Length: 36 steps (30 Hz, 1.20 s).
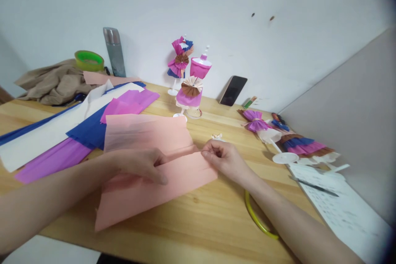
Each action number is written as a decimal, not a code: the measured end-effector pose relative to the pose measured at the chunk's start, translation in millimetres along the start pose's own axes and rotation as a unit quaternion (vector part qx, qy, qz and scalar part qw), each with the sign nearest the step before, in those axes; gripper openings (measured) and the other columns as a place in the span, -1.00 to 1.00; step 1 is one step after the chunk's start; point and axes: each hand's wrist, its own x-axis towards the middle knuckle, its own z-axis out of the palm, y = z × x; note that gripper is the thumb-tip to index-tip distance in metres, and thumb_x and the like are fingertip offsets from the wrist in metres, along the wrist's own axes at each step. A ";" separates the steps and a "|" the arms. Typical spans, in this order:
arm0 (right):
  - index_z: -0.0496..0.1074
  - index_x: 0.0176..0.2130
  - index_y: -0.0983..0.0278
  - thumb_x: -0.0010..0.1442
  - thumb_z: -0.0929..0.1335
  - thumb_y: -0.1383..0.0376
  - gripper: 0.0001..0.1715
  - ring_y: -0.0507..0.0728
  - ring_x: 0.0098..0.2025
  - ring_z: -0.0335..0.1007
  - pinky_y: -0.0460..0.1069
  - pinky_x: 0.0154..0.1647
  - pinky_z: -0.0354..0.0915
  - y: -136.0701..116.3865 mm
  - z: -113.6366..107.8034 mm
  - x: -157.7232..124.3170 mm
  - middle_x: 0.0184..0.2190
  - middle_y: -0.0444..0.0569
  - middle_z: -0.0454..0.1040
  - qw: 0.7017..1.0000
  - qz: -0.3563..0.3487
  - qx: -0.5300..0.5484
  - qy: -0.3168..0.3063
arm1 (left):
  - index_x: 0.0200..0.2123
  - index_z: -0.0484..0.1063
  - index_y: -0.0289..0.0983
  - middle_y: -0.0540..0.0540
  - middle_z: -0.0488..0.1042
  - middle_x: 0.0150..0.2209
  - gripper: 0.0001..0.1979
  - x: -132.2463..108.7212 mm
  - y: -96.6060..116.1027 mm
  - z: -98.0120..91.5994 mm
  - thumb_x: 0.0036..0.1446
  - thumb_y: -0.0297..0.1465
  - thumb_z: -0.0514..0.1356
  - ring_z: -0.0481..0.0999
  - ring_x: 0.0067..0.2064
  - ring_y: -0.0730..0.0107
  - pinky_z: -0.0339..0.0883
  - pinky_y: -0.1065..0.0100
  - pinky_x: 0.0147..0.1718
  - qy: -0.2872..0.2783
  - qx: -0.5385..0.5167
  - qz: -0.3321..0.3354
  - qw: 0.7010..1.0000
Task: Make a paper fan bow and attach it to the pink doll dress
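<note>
A sheet of peach crepe paper (145, 132) lies on the table in front of me, its near part folded up into a raised flap. My left hand (144, 166) grips the flap near its middle, with the thumb on the near face and the fingers partly hidden behind the fold. At the flap's right end, my right hand (221, 157) pinches the upper edge between thumb and forefinger. A small crumpled scrap (217, 136) sits just beyond the right hand.
Blue, white and purple crepe strips (58, 132) lie at left. Small dress forms in paper outfits (189, 97) stand at the back, near a phone (234, 90). More paper dresses (297, 142) lie right, above a written sheet (343, 210). A yellow ring (258, 219) is under my right forearm.
</note>
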 end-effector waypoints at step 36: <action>0.50 -0.24 0.28 0.03 0.36 0.22 -0.73 -0.02 -0.56 0.06 -0.10 -0.54 0.02 6.5 -7.6 5.5 -0.60 -0.21 0.24 0.994 0.034 0.088 -0.063 | -0.53 0.22 -0.29 0.06 0.18 -0.53 -0.80 6.9 -1.7 -8.7 -0.01 -0.34 0.19 0.15 -0.45 0.48 -0.01 0.40 -0.46 0.030 -0.095 0.032 0.994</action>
